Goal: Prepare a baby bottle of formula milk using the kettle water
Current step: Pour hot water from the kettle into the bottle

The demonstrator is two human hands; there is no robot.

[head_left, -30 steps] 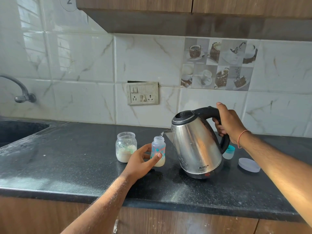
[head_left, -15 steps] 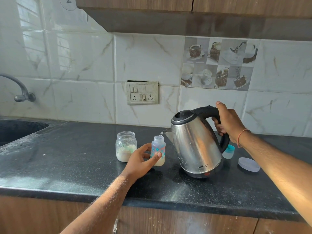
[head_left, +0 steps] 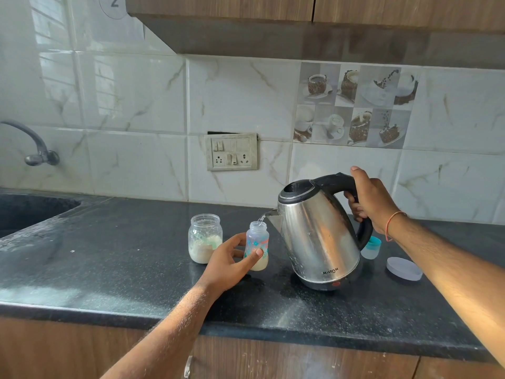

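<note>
A dark speckled bench (head_left: 114,258) carries an open powder jar (head_left: 205,237), a baby bottle (head_left: 257,246), a teal-rimmed cap (head_left: 371,247) and a pale round lid (head_left: 404,268)

The kettle (head_left: 317,236) at centre right is polished, mirror-bright steel with a matt black plastic lid and handle; the baby bottle (head_left: 257,246) beside it is translucent plastic; the jar (head_left: 205,237) is clear glass; the worktop (head_left: 109,269) is speckled black stone, glossy; wall tiles (head_left: 136,99) are glazed; lower cabinets (head_left: 300,359) are wood-grained.
</note>
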